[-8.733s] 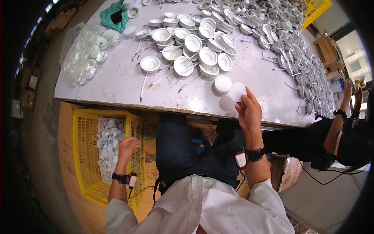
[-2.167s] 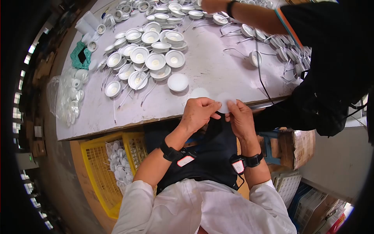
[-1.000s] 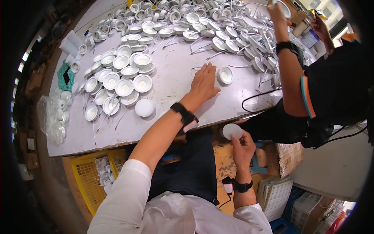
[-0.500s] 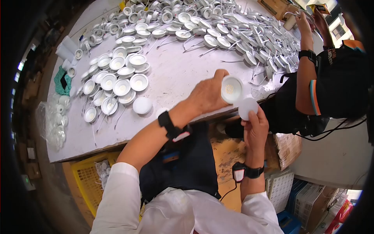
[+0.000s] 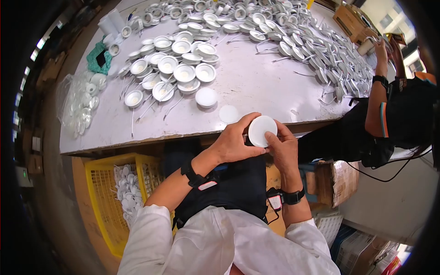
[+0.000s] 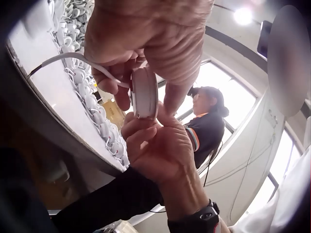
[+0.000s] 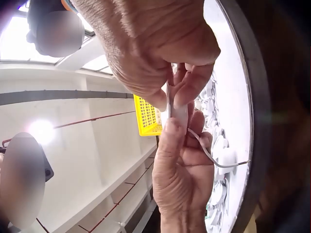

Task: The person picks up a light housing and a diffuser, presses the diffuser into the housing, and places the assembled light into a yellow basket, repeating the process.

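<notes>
In the head view, my left hand (image 5: 233,141) grips the side of a round white lamp between thumb and fingers. A white disc (image 5: 261,133) lies over the lamp's face, and my right hand (image 5: 285,149) holds it at the right edge, thumb on top. The left wrist view shows the lamp's rim (image 6: 144,92) edge-on between both hands, with a white cable (image 6: 73,55) trailing from it. In the right wrist view, the cable (image 7: 209,154) hangs beside the left hand's fingers. Another white disc (image 5: 228,114) lies flat on the table near a white-covered lamp (image 5: 206,97).
Clustered lamps (image 5: 168,64) lie at the table's left, with a larger heap (image 5: 316,57) behind and right. A plastic bag (image 5: 80,103) sits at the left edge. Below stands a yellow crate (image 5: 103,201) of small white parts. Another person (image 5: 405,110) is at the right.
The disc, apart from the lamp half a second ago, now covers its face. Both hands have come together at the lamp, the left turning it. The head view has shifted.
</notes>
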